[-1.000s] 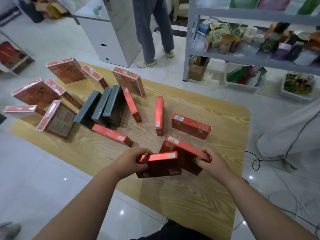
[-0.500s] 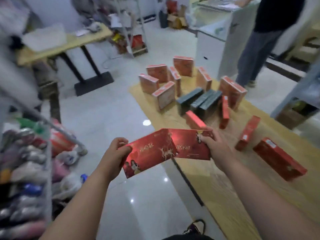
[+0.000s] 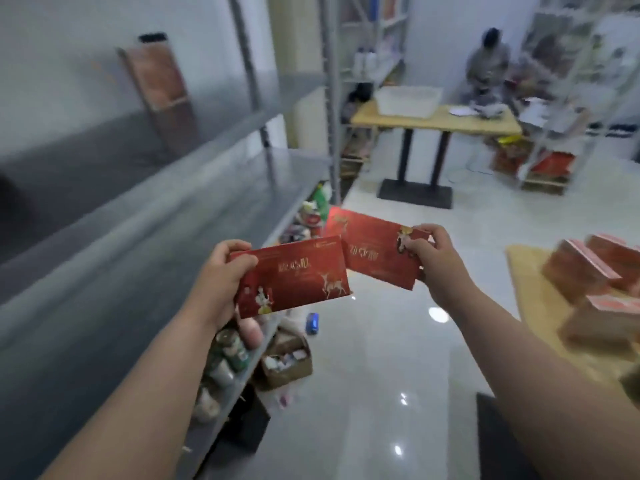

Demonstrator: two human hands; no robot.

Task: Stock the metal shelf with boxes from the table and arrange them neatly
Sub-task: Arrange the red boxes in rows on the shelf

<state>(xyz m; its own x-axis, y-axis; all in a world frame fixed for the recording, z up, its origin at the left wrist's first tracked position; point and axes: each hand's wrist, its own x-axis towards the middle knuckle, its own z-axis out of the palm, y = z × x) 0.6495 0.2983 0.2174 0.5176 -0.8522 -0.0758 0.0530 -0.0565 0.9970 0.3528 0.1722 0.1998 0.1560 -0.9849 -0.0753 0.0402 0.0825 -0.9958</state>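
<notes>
A person stands between a grey metal shelf [image 3: 138,188] on their left and a wooden table [image 3: 526,289] at the right edge of the view, with both bare arms reaching forward over a glossy white floor. Each of the hands carries one flat red box printed with gold lettering and small figures.

The left hand [image 3: 225,282] grips the nearer red box [image 3: 294,278] by its left short end. The thumb lies across the printed face and the fingers curl behind and beneath it. The right hand [image 3: 429,251] pinches the farther red box [image 3: 377,251] at its right short end, with the fingers bent over the face. In this view the inner ends of the two boxes overlap; I cannot tell if they touch. Both are held in the air, just beside the shelf's front edge and above the floor.

More stacked boxes [image 3: 588,271], orange-red and blurred, wait on the table. One tall box [image 3: 156,74] leans against the wall on an upper shelf level, and the levels around it look bare.

Judging by the one-handed hold, these boxes seem light, thin and stiff, probably card. The shiny print may slide under a loose grip, and the corners could dent if knocked against the metal. Holding a short end, thumb on the face and fingers behind, looks secure and leaves the long edge free to set down on the shelf.
</notes>
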